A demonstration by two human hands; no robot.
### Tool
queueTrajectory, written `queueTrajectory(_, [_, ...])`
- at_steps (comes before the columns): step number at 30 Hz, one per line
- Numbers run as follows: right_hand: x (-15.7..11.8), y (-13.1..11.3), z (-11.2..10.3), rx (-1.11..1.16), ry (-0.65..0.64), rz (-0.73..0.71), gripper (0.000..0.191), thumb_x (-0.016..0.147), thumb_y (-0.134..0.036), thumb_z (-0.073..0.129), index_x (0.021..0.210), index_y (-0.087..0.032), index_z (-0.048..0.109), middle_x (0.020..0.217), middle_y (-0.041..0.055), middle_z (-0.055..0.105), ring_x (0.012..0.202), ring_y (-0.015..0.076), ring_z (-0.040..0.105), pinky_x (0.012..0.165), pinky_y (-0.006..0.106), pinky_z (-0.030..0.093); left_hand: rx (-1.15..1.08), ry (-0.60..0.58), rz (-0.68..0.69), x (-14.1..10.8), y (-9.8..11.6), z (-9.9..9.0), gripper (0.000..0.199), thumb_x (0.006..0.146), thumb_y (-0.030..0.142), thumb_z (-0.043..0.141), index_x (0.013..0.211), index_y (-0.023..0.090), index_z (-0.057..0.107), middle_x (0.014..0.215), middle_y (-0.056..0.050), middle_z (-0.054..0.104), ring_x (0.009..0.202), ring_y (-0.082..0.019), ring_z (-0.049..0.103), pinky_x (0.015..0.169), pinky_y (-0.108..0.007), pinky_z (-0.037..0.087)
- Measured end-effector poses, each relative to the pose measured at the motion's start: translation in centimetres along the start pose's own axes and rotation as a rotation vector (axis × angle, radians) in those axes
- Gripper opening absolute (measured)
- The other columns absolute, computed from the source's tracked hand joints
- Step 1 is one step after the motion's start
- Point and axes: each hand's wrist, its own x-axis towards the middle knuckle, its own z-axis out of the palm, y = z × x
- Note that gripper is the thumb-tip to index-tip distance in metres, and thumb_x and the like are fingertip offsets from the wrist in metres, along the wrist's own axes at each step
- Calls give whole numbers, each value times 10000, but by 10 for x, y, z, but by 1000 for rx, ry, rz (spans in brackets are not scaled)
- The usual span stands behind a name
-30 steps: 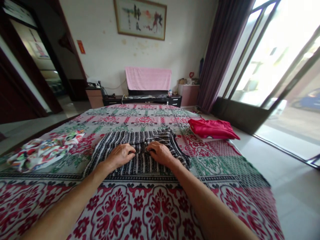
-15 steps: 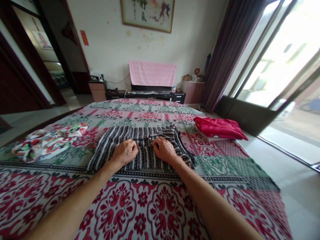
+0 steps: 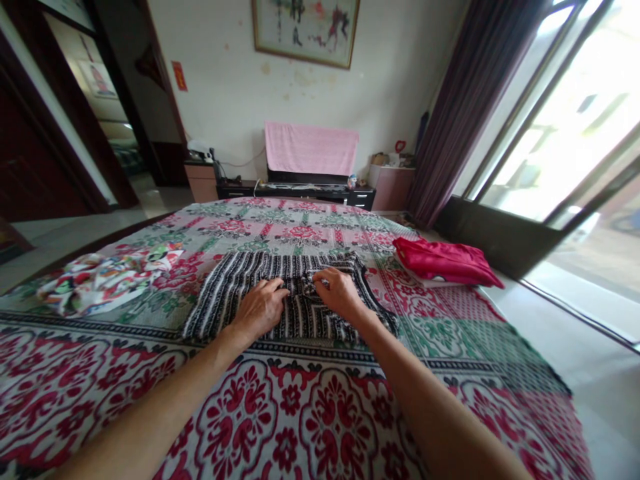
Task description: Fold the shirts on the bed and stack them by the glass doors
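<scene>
Currently the black-and-white striped knit garment [image 3: 220, 300] lies flat under both hands on the red, green and white floral woven cover [image 3: 230, 427], long axis left-right. Right hand [image 3: 340, 291] is nearer its bunched middle, grip apparently pinched on cloth. Left hand [image 3: 263, 308] rests alongside; can't tell if gripping. Versus half-second ago: left less curled, fingers more spread.

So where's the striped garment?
Head view, centre: striped garment lies under left hand and right hand, between multicoloured cloth, left, and red cloth, right.
</scene>
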Motion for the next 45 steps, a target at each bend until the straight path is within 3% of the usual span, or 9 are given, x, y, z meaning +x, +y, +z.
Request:
queueTrajectory(3, [17, 3, -5, -26, -7, -19, 219, 839, -170, 504, 909, -199, 709, 878, 28, 689, 805, 137, 607, 790, 224, 425, -53, 31, -10, 0, -3, 5, 316, 807, 96, 438, 1020, 168, 660, 1113, -86, 624, 933, -207, 571, 866, -340, 468])
queueTrajectory(8, [39, 5, 8, -137, -242, -85, 281, 833, -161, 492, 996, -209, 715, 930, 45, 696, 930, 160, 599, 841, 232, 411, -199, 70, 14, 0, -11, 10, 299, 750, 34, 433, 930, 169, 631, 1113, -74, 621, 997, -191, 563, 915, -322, 447])
queueTrajectory(16, [46, 9, 19, -190, -355, -59, 286, 788, -186, 527, 997, -242, 713, 838, 23, 691, 869, 165, 604, 785, 232, 419, -209, -18, -53, 1, -9, 8, 227, 773, 73, 435, 778, 188, 630, 888, -58, 634, 894, -193, 558, 852, -326, 448])
queueTrajectory(21, [42, 4, 20, -190, -328, 52, 215, 784, -225, 544, 904, -235, 721, 818, 22, 684, 800, 158, 613, 727, 227, 418, -188, -58, -89, 2, -7, 4, 234, 764, 71, 447, 808, 197, 639, 860, -42, 632, 875, -190, 551, 830, -312, 445])
queueTrajectory(26, [36, 2, 28, -217, -144, 211, 206, 812, -244, 510, 875, -198, 701, 879, 65, 670, 832, 172, 605, 751, 253, 422, -183, -57, -89, 2, -6, 4, 230, 780, 83, 437, 782, 191, 640, 843, -45, 628, 862, -191, 552, 828, -313, 450])
queueTrajectory(32, [33, 5, 28, -149, -145, 188, 191, 804, -226, 530, 916, -204, 683, 887, 48, 653, 831, 166, 594, 759, 253, 421, -239, -62, -93, 4, -5, -3, 252, 752, 69, 438, 811, 188, 652, 858, -41, 647, 872, -175, 582, 838, -294, 463])
queueTrajectory(35, [32, 3, 22, -99, -81, 154, 209, 809, -190, 519, 948, -198, 675, 873, 41, 653, 819, 158, 591, 770, 244, 419, -312, -14, -141, 9, -22, -18, 286, 741, 80, 439, 875, 195, 664, 923, -27, 677, 895, -153, 611, 859, -272, 469])
queueTrajectory(39, [29, -12, 18, -35, 21, 35, 234, 838, -153, 472, 946, -188, 676, 899, 52, 641, 807, 152, 585, 774, 244, 424, -204, 88, -327, 8, -68, -33, 295, 759, 137, 424, 879, 188, 688, 964, -41, 695, 891, -169, 632, 870, -290, 482])
queueTrajectory(45, [20, -56, 38, 171, -163, -353, 303, 816, -89, 481, 1036, -200, 658, 1015, 49, 649, 969, 149, 573, 888, 260, 415, -87, 42, -364, -13, -116, -14, 337, 781, 191, 424, 992, 202, 686, 1115, -56, 673, 1056, -187, 599, 987, -313, 436])
